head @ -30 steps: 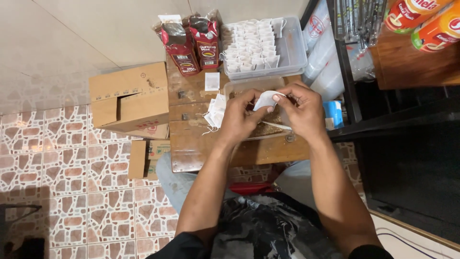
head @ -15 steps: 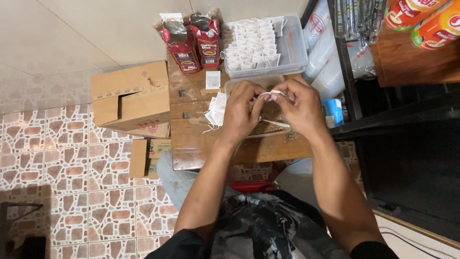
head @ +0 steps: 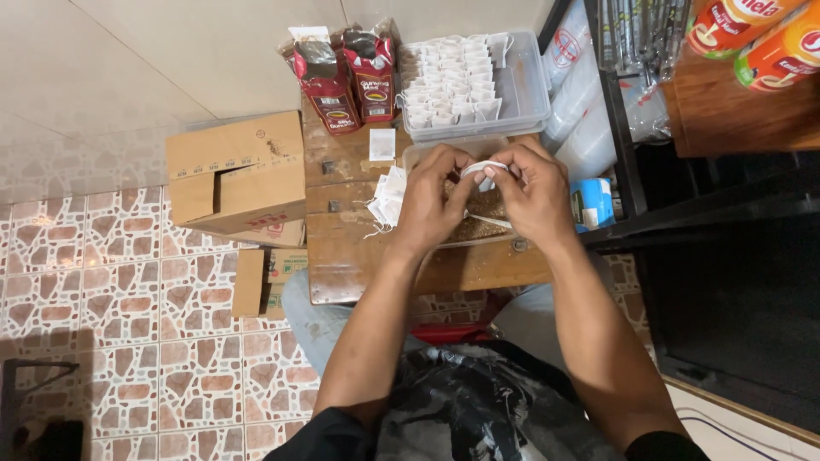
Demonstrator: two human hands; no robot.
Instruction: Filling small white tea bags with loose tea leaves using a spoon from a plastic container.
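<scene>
Centrally, left hand [head: 430,203] and right hand [head: 536,195], fingers pinched closed on one small white filter bag [head: 483,171], held above a clear tub of brown granules [head: 483,207] on a low wooden table [head: 359,256]. Beyond the tub: clear tray of filled white bags [head: 465,81]; two red pouches [head: 346,81]. Left of the tub: loose empty bags [head: 386,198]; farther left, cardboard box [head: 232,175].
</scene>
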